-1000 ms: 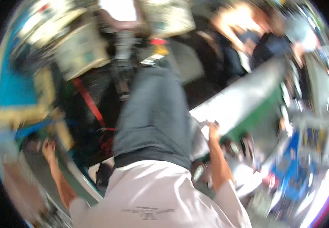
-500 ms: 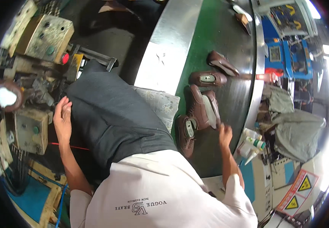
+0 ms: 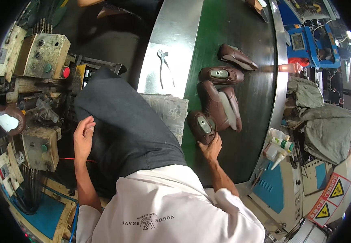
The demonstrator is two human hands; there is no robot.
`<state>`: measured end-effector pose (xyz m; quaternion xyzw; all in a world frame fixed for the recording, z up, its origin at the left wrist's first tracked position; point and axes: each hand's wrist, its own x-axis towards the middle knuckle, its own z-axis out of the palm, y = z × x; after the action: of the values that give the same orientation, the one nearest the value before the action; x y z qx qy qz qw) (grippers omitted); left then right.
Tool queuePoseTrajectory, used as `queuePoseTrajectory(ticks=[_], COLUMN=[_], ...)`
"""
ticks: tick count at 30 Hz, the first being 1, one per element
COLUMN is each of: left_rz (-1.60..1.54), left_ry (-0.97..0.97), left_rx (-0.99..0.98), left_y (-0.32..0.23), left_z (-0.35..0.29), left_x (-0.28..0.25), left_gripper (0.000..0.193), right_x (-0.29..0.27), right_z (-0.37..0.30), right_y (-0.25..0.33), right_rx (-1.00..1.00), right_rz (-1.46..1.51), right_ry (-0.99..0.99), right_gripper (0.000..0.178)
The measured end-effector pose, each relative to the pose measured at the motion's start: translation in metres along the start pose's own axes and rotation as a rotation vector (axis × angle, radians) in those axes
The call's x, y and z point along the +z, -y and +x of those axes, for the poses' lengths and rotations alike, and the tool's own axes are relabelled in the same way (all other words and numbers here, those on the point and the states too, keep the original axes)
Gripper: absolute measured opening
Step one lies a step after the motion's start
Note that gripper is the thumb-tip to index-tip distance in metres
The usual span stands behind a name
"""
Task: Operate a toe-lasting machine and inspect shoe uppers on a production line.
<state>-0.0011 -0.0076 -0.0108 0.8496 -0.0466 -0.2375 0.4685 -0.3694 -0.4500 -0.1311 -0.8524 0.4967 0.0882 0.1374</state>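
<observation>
Gripping brown shoe near belt's left edge: right hand; left hand loose, empty; metal rim well apart rightward.

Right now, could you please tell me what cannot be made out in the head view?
Head view: end of the nearest shoe, hidden by the right hand.
Head view: far shoe, cut off by the top edge.
Head view: what lies beneath the grey cloth, covered by it.

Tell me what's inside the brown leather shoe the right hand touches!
Inside the brown leather shoe, a greyish green block shows in its opening; the leather hides the rest.
</observation>
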Motion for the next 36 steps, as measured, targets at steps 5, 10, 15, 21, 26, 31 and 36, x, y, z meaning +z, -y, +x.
queuePoseTrajectory(ticks=[5, 10, 15, 21, 26, 31, 36], left_rz=[0.022, -0.071, -0.652, -0.481, -0.619, -0.515, -0.867], left_ry=[-0.016, 0.012, 0.251, -0.114, -0.429, -0.527, -0.251], left_rx=[-0.004, 0.127, 0.232, 0.470, 0.293, 0.101, 0.031], left_y=[-0.004, -0.037, -0.103, -0.180, -0.134, -0.059, -0.023], left_z=[-0.008, 0.017, 0.046, 0.068, 0.040, -0.006, -0.076], left_x=[-0.002, 0.030, 0.106, 0.128, 0.074, 0.066, 0.056], left_gripper=[0.039, 0.040, 0.069, 0.086, 0.058, 0.043, 0.052], right_x=[-0.025, -0.058, -0.132, -0.152, -0.120, -0.078, -0.076], right_z=[0.090, 0.146, 0.134, 0.067, 0.004, -0.013, -0.028], right_y=[0.008, 0.070, 0.169, 0.343, 0.426, 0.423, 0.376], right_rx=[-0.095, -0.051, -0.240, -0.630, -0.597, -0.545, -0.774], right_rz=[0.013, 0.351, 1.166, 1.402, 1.237, 1.104, 0.819], right_ry=[-0.056, -0.011, 0.539, 0.628, 0.695, 0.908, 0.934], right_gripper=[0.115, 0.109, 0.087, 0.110, 0.068, 0.073, 0.070])
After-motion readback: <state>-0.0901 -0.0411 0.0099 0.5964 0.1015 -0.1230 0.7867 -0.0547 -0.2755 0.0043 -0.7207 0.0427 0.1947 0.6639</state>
